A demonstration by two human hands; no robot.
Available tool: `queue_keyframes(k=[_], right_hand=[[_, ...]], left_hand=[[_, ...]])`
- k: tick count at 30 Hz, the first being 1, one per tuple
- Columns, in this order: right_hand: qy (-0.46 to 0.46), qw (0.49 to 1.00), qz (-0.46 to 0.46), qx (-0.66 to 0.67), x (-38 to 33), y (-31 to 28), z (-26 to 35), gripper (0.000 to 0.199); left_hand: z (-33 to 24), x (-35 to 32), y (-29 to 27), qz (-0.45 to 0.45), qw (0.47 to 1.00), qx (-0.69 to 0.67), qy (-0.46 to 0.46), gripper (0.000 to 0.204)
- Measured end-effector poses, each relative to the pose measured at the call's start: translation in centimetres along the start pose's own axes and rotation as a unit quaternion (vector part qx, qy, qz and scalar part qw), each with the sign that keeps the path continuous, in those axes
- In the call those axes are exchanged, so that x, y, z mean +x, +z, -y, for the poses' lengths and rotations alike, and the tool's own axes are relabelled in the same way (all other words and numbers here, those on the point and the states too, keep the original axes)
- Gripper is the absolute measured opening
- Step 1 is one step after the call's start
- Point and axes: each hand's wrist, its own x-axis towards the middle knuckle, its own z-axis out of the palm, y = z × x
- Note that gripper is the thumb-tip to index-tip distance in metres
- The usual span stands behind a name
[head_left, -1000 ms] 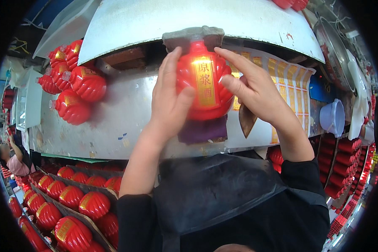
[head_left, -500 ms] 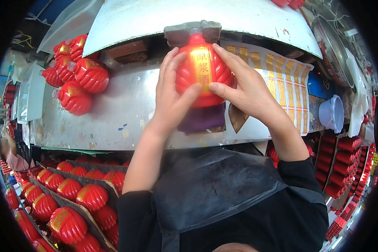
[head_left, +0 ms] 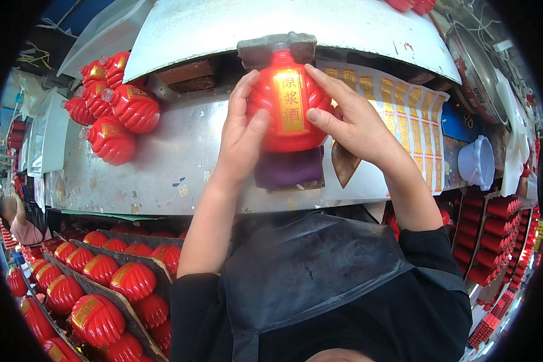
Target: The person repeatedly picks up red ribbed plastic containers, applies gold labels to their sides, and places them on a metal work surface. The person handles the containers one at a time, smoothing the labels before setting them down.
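1. Purple pad [head_left: 289, 170] on bench [head_left: 157, 175], at near end of red bottle [head_left: 268, 96].
2. Left hand [head_left: 241, 130], right hand [head_left: 361, 123]: fingers spread, cupping bottle's sides; even thumb pressure along gold label [head_left: 291, 99] should avoid creases.
3. Neck [head_left: 282, 57] at grey block [head_left: 254, 54], far end; keeping it seated should limit rolling.

Passable: worktop [head_left: 157, 175] lane between left bottle cluster [head_left: 130, 108] and hands [head_left: 238, 142]. Ahead: raised white board [head_left: 295, 23] and grey block [head_left: 250, 53] in the way. Right: brown pointed piece [head_left: 344, 164], flat label sheet [head_left: 401, 111], then blue tub [head_left: 475, 164] near the edge.

Lt-blue tub [head_left: 476, 164] stands R, bricks [head_left: 189, 75] under wht shelf [head_left: 295, 24], co-worker [head_left: 25, 231] far L.
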Motion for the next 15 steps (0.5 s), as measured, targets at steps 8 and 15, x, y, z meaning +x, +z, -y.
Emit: queue_keyframes(k=[8, 15], right_hand=[[-0.014, 0.998, -0.018, -0.061, -0.10, 0.15, 0.47, 0.077], [-0.044, 0.996, -0.037, -0.069, -0.45, 0.58, -0.36, 0.079]], left_hand=[[0.37, 0.17, 0.47, -0.013, 0.999, 0.032, 0.017, 0.075], [0.01, 0.16, 0.83, -0.024, 0.999, 0.030, 0.002, 0.082]])
